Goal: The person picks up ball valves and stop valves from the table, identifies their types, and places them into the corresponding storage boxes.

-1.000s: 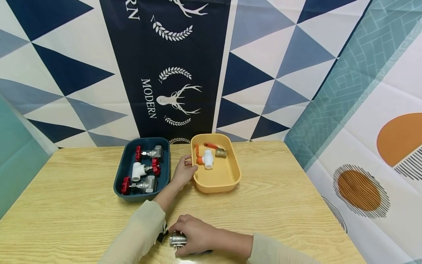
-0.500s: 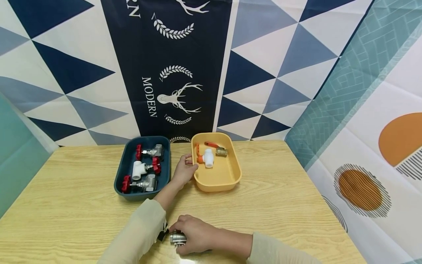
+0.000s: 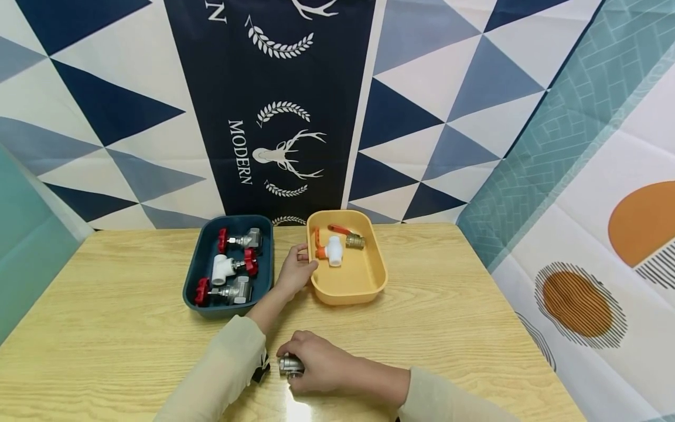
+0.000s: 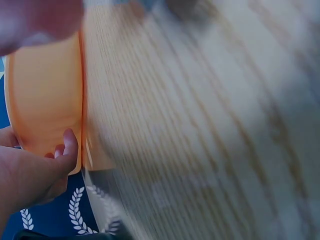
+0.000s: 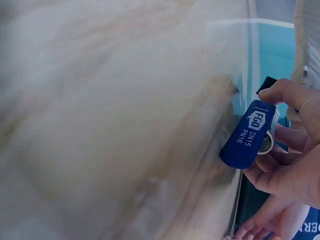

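My right hand (image 3: 324, 363) holds a silver metal ball valve (image 3: 290, 366) near the front of the table. In the right wrist view, the valve's blue lever handle (image 5: 247, 135) shows white lettering, and part of a threaded opening (image 5: 266, 143) is visible beside the fingers. My left hand (image 3: 295, 271) grips the left wall of a yellow bin (image 3: 348, 298), its thumb at the rim. Inside that bin lie a white valve (image 3: 334, 251) with an orange handle and a brass valve (image 3: 355, 241) with a red lever. The left wrist view shows the left hand (image 4: 35, 172) against the bin wall.
To the left of the yellow bin stands a dark blue bin (image 3: 191, 302). It holds two metal valves (image 3: 239, 290) and a white valve (image 3: 220, 269), all with red wheel handles. A patterned cloth (image 3: 287, 117) hangs behind the wooden table (image 3: 121, 328).
My right hand has moved slightly up and to the right with the ball valve. The handle part seen below the hand earlier is now hidden. The left hand stays at the yellow bin.
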A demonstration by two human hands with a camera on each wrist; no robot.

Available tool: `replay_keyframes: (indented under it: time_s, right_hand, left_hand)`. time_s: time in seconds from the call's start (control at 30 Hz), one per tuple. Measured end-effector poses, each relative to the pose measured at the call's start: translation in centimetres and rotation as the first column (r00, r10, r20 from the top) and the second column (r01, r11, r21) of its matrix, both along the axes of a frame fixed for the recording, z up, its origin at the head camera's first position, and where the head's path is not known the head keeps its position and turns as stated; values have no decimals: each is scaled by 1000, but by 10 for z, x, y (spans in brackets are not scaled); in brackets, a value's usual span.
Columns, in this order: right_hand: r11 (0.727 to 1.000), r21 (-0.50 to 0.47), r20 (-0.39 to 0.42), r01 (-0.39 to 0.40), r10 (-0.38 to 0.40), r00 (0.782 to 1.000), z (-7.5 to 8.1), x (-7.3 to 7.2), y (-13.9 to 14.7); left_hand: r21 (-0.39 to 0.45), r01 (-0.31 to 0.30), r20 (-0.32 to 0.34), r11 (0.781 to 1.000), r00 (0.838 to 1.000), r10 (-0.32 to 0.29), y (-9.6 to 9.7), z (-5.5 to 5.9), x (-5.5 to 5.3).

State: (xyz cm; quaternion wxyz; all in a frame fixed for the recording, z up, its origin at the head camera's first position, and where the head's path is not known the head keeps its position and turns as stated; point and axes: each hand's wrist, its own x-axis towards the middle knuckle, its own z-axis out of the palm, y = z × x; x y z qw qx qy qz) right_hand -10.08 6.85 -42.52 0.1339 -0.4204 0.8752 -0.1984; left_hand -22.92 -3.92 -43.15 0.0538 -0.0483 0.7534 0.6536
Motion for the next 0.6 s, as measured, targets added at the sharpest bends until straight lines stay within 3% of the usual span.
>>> replay_keyframes:
  time_s: [0.23,0.6]
  right_hand:
    - [997,-17,75,81,-80,994,5,-8,8]
    - [990,-71,63,121,-117,991,17,-16,19]
  left_hand:
    - [-9,4,1,1000,1000,-4,-1,0,0]
    - [-7,-2,-1,1000,1000,2,0,0,0]
